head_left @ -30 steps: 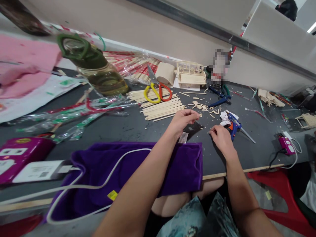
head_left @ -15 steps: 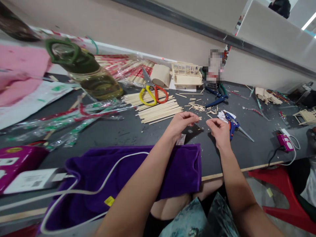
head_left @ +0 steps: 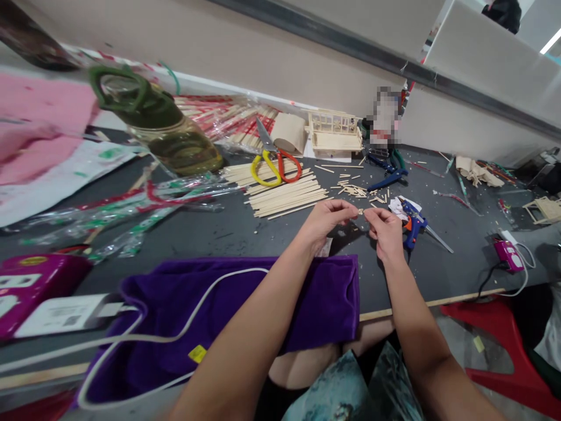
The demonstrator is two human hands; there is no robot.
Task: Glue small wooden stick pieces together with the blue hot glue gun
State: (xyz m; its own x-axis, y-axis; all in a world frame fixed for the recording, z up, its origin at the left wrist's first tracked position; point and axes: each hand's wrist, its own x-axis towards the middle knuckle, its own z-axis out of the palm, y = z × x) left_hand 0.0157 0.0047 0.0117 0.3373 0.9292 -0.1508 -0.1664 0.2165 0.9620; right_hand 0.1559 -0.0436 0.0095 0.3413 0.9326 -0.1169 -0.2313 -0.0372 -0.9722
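My left hand (head_left: 331, 219) is closed in a pinch on a small wooden piece (head_left: 360, 211), held just above the dark table. My right hand (head_left: 384, 229) is also pinched, its fingertips at the right side of that same piece. Beyond my hands lie short cut sticks (head_left: 353, 190) and a row of long sticks (head_left: 289, 196), with yellow-and-red scissors (head_left: 279, 167) on top. A blue glue gun (head_left: 414, 225) rests just right of my right hand. Behind stands a small wooden bench model (head_left: 336, 140).
A purple cloth (head_left: 324, 304) and white cable (head_left: 193, 324) lie near the front edge. Blue pliers (head_left: 388, 178) are at the back. On the left are a green-lidded bottle (head_left: 175, 140), plastic wrappers (head_left: 131, 213) and a magenta power block (head_left: 41, 286). A red stool (head_left: 504, 345) stands right.
My right hand has moved left and its fingertips now meet the small piece by my left fingers. The view has shifted slightly.
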